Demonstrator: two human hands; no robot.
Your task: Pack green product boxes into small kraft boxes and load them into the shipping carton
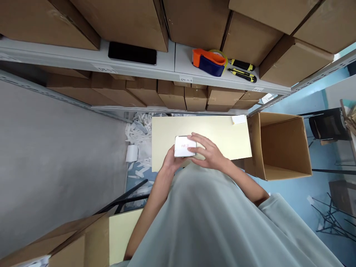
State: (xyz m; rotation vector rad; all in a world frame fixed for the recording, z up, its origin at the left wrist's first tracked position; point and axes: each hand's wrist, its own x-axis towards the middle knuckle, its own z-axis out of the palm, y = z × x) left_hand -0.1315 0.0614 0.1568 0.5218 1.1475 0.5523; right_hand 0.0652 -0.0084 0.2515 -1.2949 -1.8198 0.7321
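Note:
A small white box (183,147) with faint reddish print on its top is held over the pale yellow table (222,137). My left hand (172,160) grips it from the left and below, its fingers partly hidden under the box. Over the box's right side lies my right hand (206,151), fingers bent and a little apart, fingertips touching the top face and edge. At the table's back right corner lies a white card or label (239,119).
An open cardboard box (286,146) stands right of the table. Above, a shelf (167,66) bears cartons, a black phone (132,53), an orange and blue tape dispenser (209,62) and yellow-black cutters (242,70). White scraps (141,137) cover the floor at left.

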